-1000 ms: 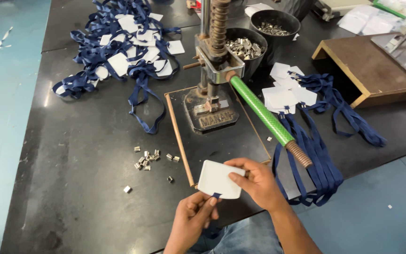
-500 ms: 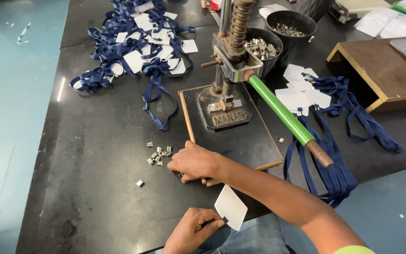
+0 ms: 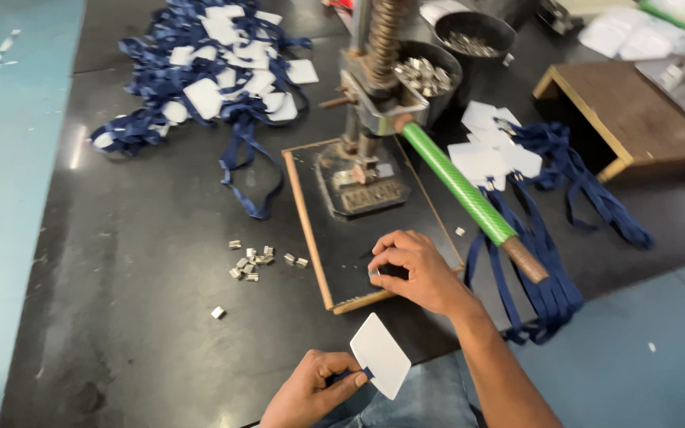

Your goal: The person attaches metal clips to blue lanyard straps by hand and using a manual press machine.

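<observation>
Left hand (image 3: 311, 390) pinches white card (image 3: 380, 354) by blue strap end, low near table edge. Right hand (image 3: 414, 268), fingers curled, pinches small metal clip (image 3: 373, 273) on press baseboard (image 3: 323, 246). Loose clips (image 3: 251, 261) scattered on black table (image 3: 136, 277).

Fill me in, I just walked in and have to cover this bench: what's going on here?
A person sits at a black table in front of a hand press with a green lever. The left hand holds a white card by its blue strap end, near the table edge. The right hand rests on the press's black base board, fingertips pinching what looks like a small metal clip. Loose clips lie to the left; piles of blue lanyards with cards sit behind.
</observation>
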